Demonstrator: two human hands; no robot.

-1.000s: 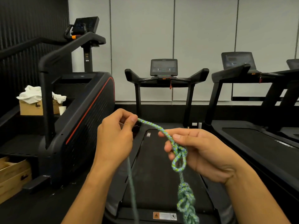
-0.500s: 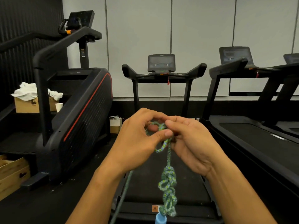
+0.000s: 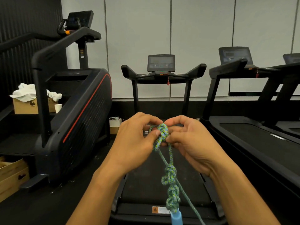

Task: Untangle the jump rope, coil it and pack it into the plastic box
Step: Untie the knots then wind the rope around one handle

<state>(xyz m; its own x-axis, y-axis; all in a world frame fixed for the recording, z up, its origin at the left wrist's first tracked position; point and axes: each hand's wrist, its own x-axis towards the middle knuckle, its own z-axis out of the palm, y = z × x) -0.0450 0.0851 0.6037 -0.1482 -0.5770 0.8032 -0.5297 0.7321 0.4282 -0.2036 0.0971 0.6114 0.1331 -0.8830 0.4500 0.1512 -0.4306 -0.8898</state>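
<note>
While the left hand (image 3: 134, 140) and right hand (image 3: 193, 143) each pinch the upper knot of the green-and-blue braided jump rope (image 3: 163, 135) between thumb and fingertips, further knots hang below it above the black treadmill belt (image 3: 146, 184), ending at a light-blue plastic handle (image 3: 176, 218).

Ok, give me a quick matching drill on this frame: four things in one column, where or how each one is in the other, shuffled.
Things:
1. top knot
2. blue handle
3. paper cup
4. white cloth

Places or states:
A. heaped on the cardboard box, far left
B. pinched between left hand and right hand
C. hanging at the rope's bottom end, lower frame edge
D. standing upright beside the cardboard box

Pairs: 1-B, 2-C, 3-D, 4-A
</note>
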